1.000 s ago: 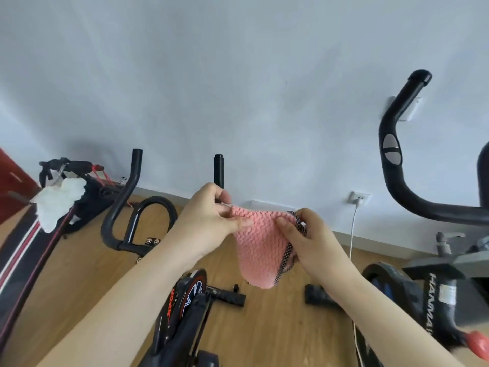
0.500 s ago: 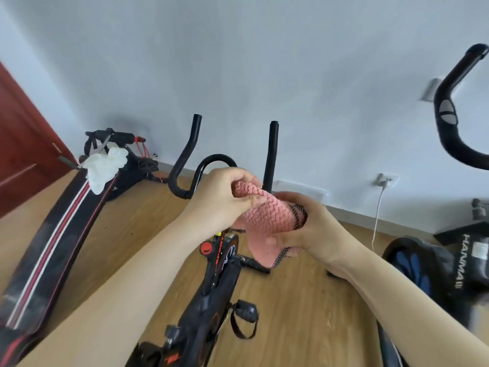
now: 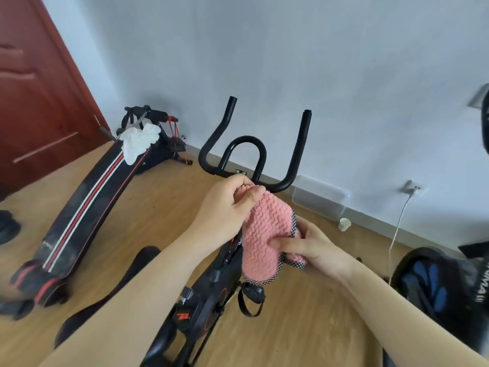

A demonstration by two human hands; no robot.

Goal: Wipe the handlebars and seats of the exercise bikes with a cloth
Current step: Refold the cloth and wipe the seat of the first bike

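I hold a pink textured cloth [image 3: 264, 234] with a checked black-and-white edge between both hands, over a black exercise bike [image 3: 209, 295]. My left hand [image 3: 227, 205] pinches the cloth's top corner just below the bike's black handlebars [image 3: 248, 149]. My right hand [image 3: 315, 247] grips the cloth's lower right edge, thumb across its front. The bike's seat [image 3: 124, 284] shows partly behind my left forearm. A second bike [image 3: 444, 287] is at the right edge.
A black sit-up bench with red and white stripes [image 3: 87, 207] lies at left with a white rag [image 3: 140, 141] on its top end. A red door [image 3: 39, 88] stands at far left. A paper cup [image 3: 344, 224], a clear box [image 3: 320, 197] and a plugged-in cable [image 3: 397, 229] sit along the wall.
The view has swung down and left, so the middle bike's handlebars now stand above my hands. My right hand slid down the cloth's edge; my left keeps the top corner.
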